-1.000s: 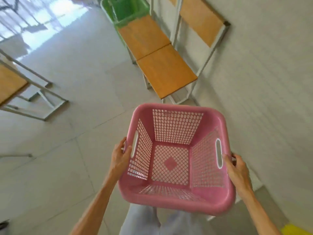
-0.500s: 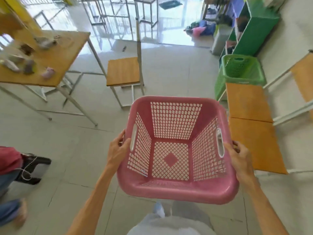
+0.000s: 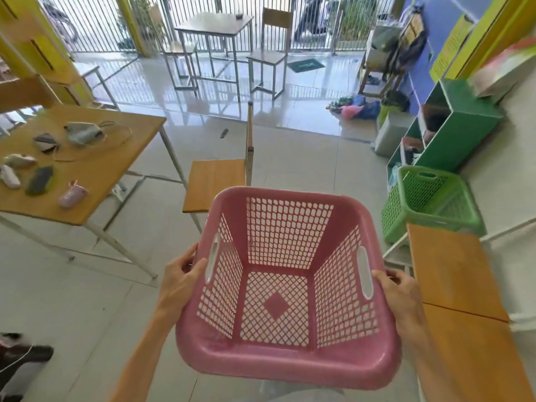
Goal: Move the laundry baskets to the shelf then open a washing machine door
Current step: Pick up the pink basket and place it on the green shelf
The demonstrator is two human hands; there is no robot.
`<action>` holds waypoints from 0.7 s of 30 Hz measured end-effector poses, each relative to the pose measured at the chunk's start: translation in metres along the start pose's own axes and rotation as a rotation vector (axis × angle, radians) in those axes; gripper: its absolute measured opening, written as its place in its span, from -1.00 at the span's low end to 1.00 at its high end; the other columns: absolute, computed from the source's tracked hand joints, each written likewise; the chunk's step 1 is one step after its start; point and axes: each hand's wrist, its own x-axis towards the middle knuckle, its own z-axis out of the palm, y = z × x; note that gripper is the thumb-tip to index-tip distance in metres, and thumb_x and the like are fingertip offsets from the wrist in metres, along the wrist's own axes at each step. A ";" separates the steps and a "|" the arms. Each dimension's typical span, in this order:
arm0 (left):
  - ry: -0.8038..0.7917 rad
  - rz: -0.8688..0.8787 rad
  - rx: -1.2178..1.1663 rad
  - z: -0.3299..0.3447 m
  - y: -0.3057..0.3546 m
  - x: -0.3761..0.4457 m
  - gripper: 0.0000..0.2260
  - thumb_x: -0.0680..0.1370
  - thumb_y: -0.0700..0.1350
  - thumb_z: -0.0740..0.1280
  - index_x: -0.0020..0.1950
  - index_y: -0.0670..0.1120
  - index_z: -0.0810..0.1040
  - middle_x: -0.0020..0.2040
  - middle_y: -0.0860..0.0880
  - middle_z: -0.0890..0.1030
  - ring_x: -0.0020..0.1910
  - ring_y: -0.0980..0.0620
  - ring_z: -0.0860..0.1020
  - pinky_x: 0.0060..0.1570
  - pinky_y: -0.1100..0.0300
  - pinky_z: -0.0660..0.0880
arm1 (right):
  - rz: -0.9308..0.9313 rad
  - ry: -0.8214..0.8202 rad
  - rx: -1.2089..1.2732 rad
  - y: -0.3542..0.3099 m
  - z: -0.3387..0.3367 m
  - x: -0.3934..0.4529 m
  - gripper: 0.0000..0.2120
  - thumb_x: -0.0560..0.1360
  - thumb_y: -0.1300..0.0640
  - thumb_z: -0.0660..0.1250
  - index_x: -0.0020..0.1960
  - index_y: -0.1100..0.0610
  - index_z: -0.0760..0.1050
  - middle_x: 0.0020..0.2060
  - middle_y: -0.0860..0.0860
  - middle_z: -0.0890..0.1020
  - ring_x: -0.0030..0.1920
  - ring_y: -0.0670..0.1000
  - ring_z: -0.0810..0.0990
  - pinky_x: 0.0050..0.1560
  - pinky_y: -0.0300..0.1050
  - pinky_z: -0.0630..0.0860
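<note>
I carry an empty pink laundry basket [image 3: 290, 364] in front of me, held level above the floor. My left hand [image 3: 178, 281] grips its left rim by the slot handle. My right hand [image 3: 401, 300] grips the right rim by the other handle. A green laundry basket [image 3: 429, 201] stands ahead on the right, at the far end of a wooden bench [image 3: 446, 271]. Beyond it a green cubby shelf [image 3: 464, 123] stands against the right wall. No washing machine is in view.
A wooden table [image 3: 95, 169] with several small pouches stands at the left. A wooden chair [image 3: 216, 184] is just ahead of the basket. More tables and chairs stand by the far railing. A dark shoe [image 3: 23, 355] and someone's leg show at bottom left.
My view has swung from the wall and benches round to the open room and lifted. The pink basket stays in both hands. The green basket and shelf now lie ahead on the right.
</note>
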 end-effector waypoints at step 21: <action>-0.478 0.081 0.045 0.184 0.172 0.429 -0.70 0.60 -0.19 0.33 0.33 -0.01 0.54 -0.11 -0.20 0.72 -0.24 -0.26 0.70 -0.23 -0.18 0.67 | 0.141 0.421 0.161 -0.178 0.056 0.251 -0.67 0.47 -0.10 0.42 0.07 0.13 0.58 -0.26 0.15 0.70 -0.41 0.22 0.69 -0.39 0.14 0.65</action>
